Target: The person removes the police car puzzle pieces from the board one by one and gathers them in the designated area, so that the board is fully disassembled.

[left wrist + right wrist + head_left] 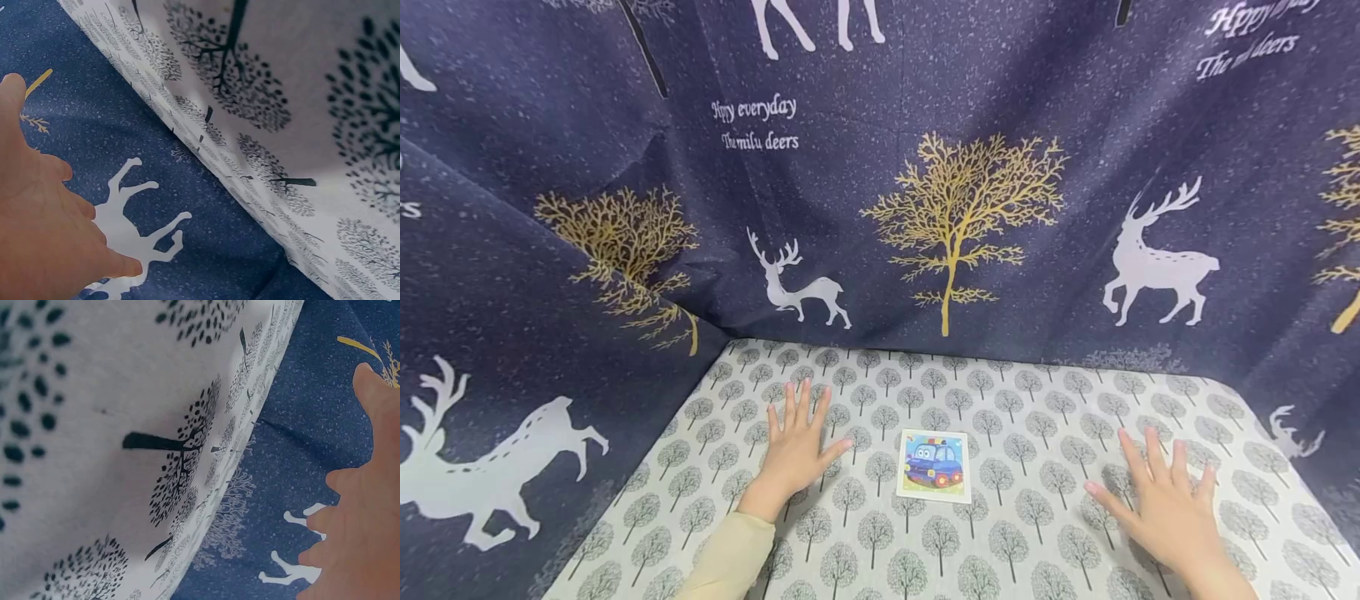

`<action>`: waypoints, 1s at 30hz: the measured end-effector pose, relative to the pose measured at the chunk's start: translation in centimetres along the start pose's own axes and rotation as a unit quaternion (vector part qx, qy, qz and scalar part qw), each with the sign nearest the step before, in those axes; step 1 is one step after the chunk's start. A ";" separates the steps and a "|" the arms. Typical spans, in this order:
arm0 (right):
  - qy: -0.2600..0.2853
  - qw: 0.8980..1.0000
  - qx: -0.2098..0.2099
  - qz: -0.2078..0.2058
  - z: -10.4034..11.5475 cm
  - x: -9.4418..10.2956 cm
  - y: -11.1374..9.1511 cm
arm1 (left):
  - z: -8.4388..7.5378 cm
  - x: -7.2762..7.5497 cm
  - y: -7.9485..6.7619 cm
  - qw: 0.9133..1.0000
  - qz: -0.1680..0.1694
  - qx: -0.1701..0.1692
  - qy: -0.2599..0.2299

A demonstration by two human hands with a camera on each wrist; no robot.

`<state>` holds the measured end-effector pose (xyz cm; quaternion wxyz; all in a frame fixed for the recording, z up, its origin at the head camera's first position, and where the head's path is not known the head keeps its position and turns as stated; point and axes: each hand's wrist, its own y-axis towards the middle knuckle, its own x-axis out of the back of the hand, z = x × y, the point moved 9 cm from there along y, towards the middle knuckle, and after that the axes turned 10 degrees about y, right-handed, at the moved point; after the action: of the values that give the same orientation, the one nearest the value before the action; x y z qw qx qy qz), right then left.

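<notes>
A small square picture puzzle (933, 466) with a white border lies on the tree-print cloth between the two hands in the head view. It shows a blue cartoon car with eyes, red-centred wheels and a coloured roof light. To its left, my left hand (797, 446) is palm down with fingers spread, its thumb pointing toward the picture. On the other side my right hand (1172, 508) is likewise spread, farther from the picture. Neither hand holds anything. Both wrist views show the hands, left (47, 219) and right (356, 487), with extended fingers; the picture is outside those views.
White cloth with grey trees (865, 542) covers the table. A dark blue curtain (1000, 100) with deer and golden trees hangs along the back edge and the left side. A beige sleeve (730, 554) covers the left forearm.
</notes>
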<state>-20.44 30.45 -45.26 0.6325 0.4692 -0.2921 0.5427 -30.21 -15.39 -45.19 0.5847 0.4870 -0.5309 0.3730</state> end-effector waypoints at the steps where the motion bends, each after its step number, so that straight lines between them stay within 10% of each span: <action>1: 0.000 1.000 0.000 0.000 0.0 0.0 0.0 | -0.1 0.1 0.0 1.000 -0.001 0.000 0.001; 30: -0.008 1.000 -0.001 0.006 0.5 0.0 0.0 | -1.0 0.6 0.1 1.000 -0.007 -0.009 0.003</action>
<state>-20.41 30.00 -45.09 0.6274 0.4705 -0.3007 0.5426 -29.95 -14.42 -44.55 0.5932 0.4845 -0.5292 0.3651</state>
